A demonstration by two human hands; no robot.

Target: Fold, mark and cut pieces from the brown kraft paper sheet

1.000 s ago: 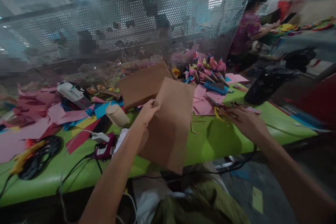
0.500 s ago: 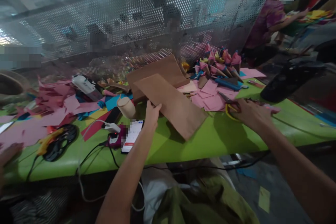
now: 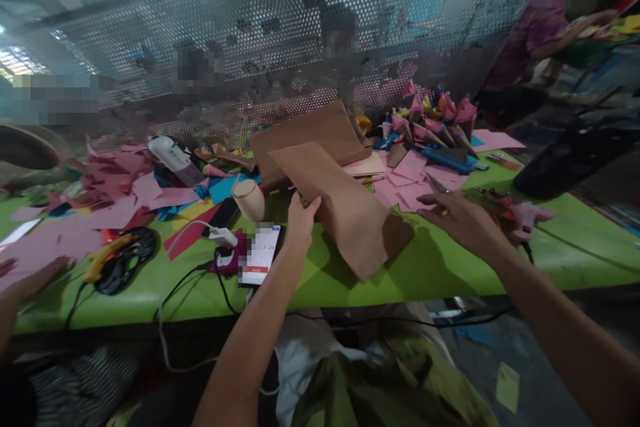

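While pinching one brown sheet (image 3: 347,210) by its left edge over the green table (image 3: 323,283) with the left hand (image 3: 303,217), had the right hand (image 3: 463,220) near it with fingers loosely extended; could not tell whether gripping the one pair of scissors (image 3: 436,182), mostly hidden behind. Counted one cup (image 3: 249,200) and one partly pixelated phone (image 3: 261,255). Farther out, could not count the overlapping pink papers (image 3: 120,170). Saw one co-worker (image 3: 540,23), blurred, at upper right.

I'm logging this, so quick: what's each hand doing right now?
Left hand: closed, holding a bent brown paper sheet by its edge.
Right hand: at the pointed silver-bladed scissors; whether it grips them cannot be told.
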